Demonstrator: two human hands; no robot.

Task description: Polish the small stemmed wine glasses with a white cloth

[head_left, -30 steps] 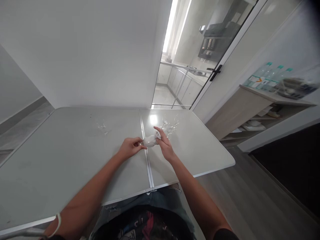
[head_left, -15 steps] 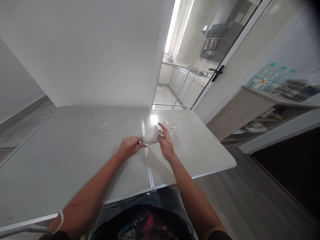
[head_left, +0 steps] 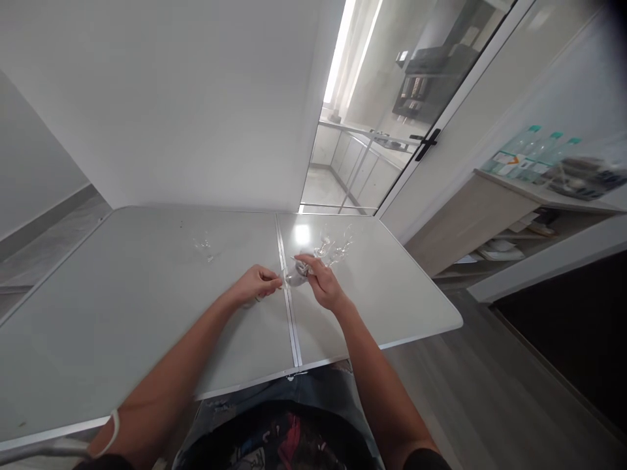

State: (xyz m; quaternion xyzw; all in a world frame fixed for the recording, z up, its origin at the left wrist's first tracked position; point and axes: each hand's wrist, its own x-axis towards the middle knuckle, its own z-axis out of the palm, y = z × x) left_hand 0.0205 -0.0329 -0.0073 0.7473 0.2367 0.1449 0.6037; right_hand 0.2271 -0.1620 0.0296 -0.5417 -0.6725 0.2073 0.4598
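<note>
**Steady Right, Light Left at the Packet**

The packet point(head_left: 294, 278), pale and shiny, is over the table point(head_left: 147, 307), just right of the metal seam point(head_left: 293, 333). The right hand point(head_left: 322, 282) holds it, fingers curled over its right side. The left hand point(head_left: 255, 285) is narrow, thumb and fingertips drawn together right beside the packet's left end; whether a bit of film is caught between them is too small to tell.

The work looks like fine fingertip handling, so the right hand is best as the anchor — firm enough to stop the packet turning, loose enough not to crush what may be a delicate body. The left does well with small, slow pulls in line with the packet, since thin film could slip or tear suddenly. Keeping it low over the table would shorten any drop.

Something small and clear shows under the left hand; the palm should not press on it. The right scraps point(head_left: 337, 248) lie just beyond the right hand, the left scraps point(head_left: 203, 247) farther off — clear plastic, easy to miss near the glare point(head_left: 302, 234), so the knuckles need room there.
</note>
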